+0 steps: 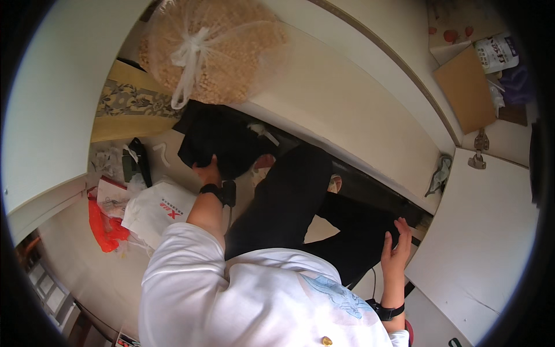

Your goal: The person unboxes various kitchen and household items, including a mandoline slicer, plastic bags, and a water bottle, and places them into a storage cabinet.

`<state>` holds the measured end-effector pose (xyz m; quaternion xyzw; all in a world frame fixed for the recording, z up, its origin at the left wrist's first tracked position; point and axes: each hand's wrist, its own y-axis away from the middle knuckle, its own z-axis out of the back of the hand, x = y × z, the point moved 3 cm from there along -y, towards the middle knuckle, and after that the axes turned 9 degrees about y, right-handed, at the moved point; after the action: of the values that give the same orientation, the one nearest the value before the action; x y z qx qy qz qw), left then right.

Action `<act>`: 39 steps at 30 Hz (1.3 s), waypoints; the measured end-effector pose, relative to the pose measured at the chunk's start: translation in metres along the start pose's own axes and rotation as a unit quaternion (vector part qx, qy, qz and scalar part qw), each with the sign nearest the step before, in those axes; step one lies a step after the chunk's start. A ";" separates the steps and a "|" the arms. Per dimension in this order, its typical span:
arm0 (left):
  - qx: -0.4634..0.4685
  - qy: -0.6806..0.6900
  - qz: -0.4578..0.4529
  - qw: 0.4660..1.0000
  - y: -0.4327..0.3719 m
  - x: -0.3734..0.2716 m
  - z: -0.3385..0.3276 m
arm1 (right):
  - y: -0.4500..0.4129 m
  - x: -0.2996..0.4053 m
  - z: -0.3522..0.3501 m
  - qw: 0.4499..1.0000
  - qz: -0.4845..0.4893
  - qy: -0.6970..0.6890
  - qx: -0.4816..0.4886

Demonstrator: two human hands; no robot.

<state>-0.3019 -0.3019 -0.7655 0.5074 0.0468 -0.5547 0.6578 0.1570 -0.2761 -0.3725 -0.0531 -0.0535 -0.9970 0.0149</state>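
A black fabric bag or cloth (221, 139) lies at floor level in front of me, to the left of my bent legs. My left hand (209, 170) grips its near edge; the thumb shows against the black surface and some fingertips are hidden. Something small and whitish (263, 132) is on or beside its far side. My right hand (396, 243) is raised near my right knee (377, 217), fingers apart and holding nothing. Black straps with small devices circle both wrists.
A large clear bag of tan pellets (217, 52) stands ahead. White (160, 212) and red (106, 230) plastic bags lie left. White cabinet doors flank me, left (56, 99) and right (472, 243). A hinge (479, 149) and a cardboard piece (466, 89) are at upper right.
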 end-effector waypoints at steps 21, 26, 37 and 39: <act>0.116 -0.118 0.042 0.985 -0.058 -0.007 0.095 | 0.005 0.053 0.016 0.999 0.051 -0.011 0.000; 0.154 0.069 0.129 0.977 0.021 -0.041 0.188 | 0.003 0.076 0.024 0.989 0.134 -0.056 -0.028; 0.449 0.307 -0.011 0.839 0.185 -0.103 0.266 | 0.003 0.172 0.076 0.813 0.308 -0.485 0.096; 0.460 0.311 -0.039 0.831 0.212 -0.110 0.259 | 0.011 0.177 0.087 0.772 0.385 -0.502 0.066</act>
<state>-0.3089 -0.4405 -0.4422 0.8948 0.0076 -0.3502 0.2767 -0.0090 -0.2820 -0.2664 -0.5608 -0.0936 -0.7336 0.3724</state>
